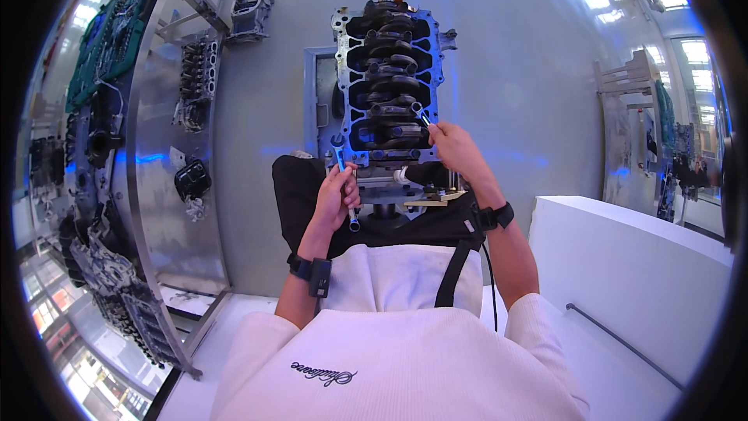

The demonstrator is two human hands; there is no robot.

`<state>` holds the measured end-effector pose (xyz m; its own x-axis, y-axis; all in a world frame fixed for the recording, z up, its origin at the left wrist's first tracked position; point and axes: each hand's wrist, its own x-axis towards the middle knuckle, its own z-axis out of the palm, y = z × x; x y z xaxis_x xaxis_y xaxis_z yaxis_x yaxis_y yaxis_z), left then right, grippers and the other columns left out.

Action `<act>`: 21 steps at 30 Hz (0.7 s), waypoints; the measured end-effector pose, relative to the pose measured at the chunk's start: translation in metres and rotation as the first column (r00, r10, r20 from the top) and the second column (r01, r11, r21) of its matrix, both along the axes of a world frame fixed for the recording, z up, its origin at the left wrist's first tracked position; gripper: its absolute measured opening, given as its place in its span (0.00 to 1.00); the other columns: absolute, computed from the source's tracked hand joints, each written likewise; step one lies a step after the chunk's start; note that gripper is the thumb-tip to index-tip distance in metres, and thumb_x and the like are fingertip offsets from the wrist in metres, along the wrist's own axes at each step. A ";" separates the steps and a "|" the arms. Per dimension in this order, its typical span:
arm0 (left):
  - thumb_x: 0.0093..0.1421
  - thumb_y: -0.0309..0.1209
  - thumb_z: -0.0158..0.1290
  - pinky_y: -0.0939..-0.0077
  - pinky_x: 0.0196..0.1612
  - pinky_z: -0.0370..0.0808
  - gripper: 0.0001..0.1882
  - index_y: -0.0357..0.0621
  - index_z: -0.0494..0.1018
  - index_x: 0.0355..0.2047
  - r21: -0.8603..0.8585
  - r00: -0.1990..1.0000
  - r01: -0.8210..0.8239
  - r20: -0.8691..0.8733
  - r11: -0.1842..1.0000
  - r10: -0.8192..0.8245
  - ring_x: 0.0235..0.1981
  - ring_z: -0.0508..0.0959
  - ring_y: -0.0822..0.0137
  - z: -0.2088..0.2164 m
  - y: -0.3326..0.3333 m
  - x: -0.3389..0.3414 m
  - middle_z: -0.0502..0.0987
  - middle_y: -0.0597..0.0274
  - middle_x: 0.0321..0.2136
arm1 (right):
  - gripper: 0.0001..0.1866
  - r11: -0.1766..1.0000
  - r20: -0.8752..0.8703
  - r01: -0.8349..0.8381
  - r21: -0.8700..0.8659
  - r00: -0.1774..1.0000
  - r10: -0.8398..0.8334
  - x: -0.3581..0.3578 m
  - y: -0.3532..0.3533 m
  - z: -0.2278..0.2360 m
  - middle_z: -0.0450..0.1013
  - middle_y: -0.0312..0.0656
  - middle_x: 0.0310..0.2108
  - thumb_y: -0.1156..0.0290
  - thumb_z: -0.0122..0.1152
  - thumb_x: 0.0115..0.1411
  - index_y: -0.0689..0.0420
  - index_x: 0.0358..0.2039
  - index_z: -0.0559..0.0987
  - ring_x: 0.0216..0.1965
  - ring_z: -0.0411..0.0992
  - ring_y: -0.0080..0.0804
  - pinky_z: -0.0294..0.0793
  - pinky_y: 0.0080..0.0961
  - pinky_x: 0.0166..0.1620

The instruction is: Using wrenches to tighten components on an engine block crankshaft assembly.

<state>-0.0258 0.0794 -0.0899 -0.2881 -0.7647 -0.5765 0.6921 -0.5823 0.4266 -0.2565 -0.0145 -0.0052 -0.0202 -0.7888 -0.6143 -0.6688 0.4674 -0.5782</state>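
An engine block (343,43) with its crankshaft (392,70) showing stands in front of me. My left hand (336,193) is closed around the shank of a combination wrench (340,157). Its open jaw points up beside the block's lower left corner, and its ring end sticks out below my fingers. In my right hand (460,148), near the block's lower right side, is a second wrench (424,117). The ring end of that one lies over the lower part of the crankshaft; whether it sits on a bolt I cannot tell. My fingers hide its other end.
On the left runs a metal rack (144,179) carrying several engine parts, among them a cylinder head (199,70) and a black part (192,179). A metal housing (251,10) lies farther off. To my right stands a white box-like block (631,242); a cable (491,281) hangs beside my right arm.
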 end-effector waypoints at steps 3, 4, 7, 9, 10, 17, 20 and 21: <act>0.63 0.33 0.40 0.85 0.14 0.57 0.07 0.46 0.65 0.37 0.002 1.000 -0.007 -0.001 1.000 0.007 0.11 0.58 0.80 -0.001 0.000 0.000 0.57 0.72 0.15 | 0.18 0.925 0.429 0.238 0.295 0.832 -0.351 0.006 0.012 -0.021 0.64 0.38 0.12 0.58 0.38 0.64 0.60 0.25 0.67 0.13 0.66 0.28 0.64 0.26 0.17; 0.63 0.33 0.40 0.85 0.14 0.57 0.07 0.46 0.65 0.37 0.007 1.000 -0.002 0.005 1.000 0.002 0.11 0.58 0.80 -0.001 -0.001 -0.001 0.57 0.72 0.15 | 0.17 0.921 0.471 0.241 0.305 0.802 -0.366 0.009 0.015 -0.029 0.65 0.37 0.13 0.57 0.38 0.64 0.58 0.28 0.64 0.14 0.67 0.29 0.68 0.26 0.18; 0.63 0.33 0.40 0.85 0.14 0.57 0.07 0.46 0.65 0.37 -0.002 1.000 0.004 0.003 1.000 -0.004 0.11 0.58 0.79 -0.003 -0.002 0.001 0.57 0.72 0.15 | 0.15 0.802 0.654 0.417 0.427 0.470 -0.593 0.044 0.027 -0.032 0.68 0.41 0.19 0.59 0.39 0.65 0.58 0.30 0.64 0.22 0.71 0.33 0.74 0.29 0.27; 0.63 0.33 0.40 0.85 0.14 0.57 0.07 0.46 0.65 0.37 0.010 1.000 -0.008 0.002 1.000 0.008 0.11 0.58 0.79 -0.003 -0.001 0.000 0.57 0.72 0.15 | 0.14 0.725 0.712 0.472 0.501 0.250 -0.655 0.075 0.026 -0.028 0.69 0.44 0.24 0.60 0.39 0.65 0.58 0.32 0.64 0.29 0.72 0.36 0.74 0.33 0.34; 0.63 0.33 0.40 0.84 0.14 0.57 0.06 0.46 0.65 0.37 0.023 1.000 -0.028 -0.002 0.999 0.028 0.11 0.58 0.79 -0.004 -0.001 0.000 0.57 0.72 0.15 | 0.12 0.645 0.734 0.497 0.580 0.025 -0.679 0.087 0.024 -0.026 0.70 0.46 0.30 0.62 0.39 0.65 0.57 0.34 0.65 0.36 0.72 0.39 0.74 0.36 0.40; 0.63 0.32 0.40 0.84 0.14 0.57 0.06 0.45 0.64 0.37 0.025 1.000 -0.021 -0.010 0.999 0.022 0.11 0.57 0.79 -0.003 0.001 0.002 0.57 0.71 0.15 | 0.13 0.910 0.898 0.294 0.291 0.245 -0.367 0.097 0.021 -0.017 0.70 0.41 0.30 0.62 0.39 0.65 0.59 0.39 0.67 0.32 0.72 0.34 0.72 0.31 0.38; 0.63 0.32 0.40 0.84 0.15 0.57 0.06 0.45 0.64 0.37 0.021 0.999 -0.029 -0.031 0.999 0.030 0.11 0.58 0.79 -0.006 0.001 0.003 0.57 0.71 0.15 | 0.14 0.937 0.660 0.350 0.004 0.703 -0.265 0.064 0.023 -0.014 0.65 0.32 0.17 0.62 0.39 0.65 0.58 0.40 0.70 0.13 0.60 0.16 0.59 0.14 0.16; 0.63 0.32 0.40 0.84 0.15 0.57 0.06 0.45 0.64 0.37 0.013 0.999 -0.025 -0.033 1.000 0.025 0.11 0.58 0.79 -0.005 0.002 0.002 0.57 0.71 0.15 | 0.15 0.940 0.585 0.337 -0.058 0.774 -0.242 0.052 0.025 -0.015 0.61 0.30 0.13 0.63 0.39 0.65 0.58 0.40 0.71 0.10 0.54 0.14 0.51 0.14 0.13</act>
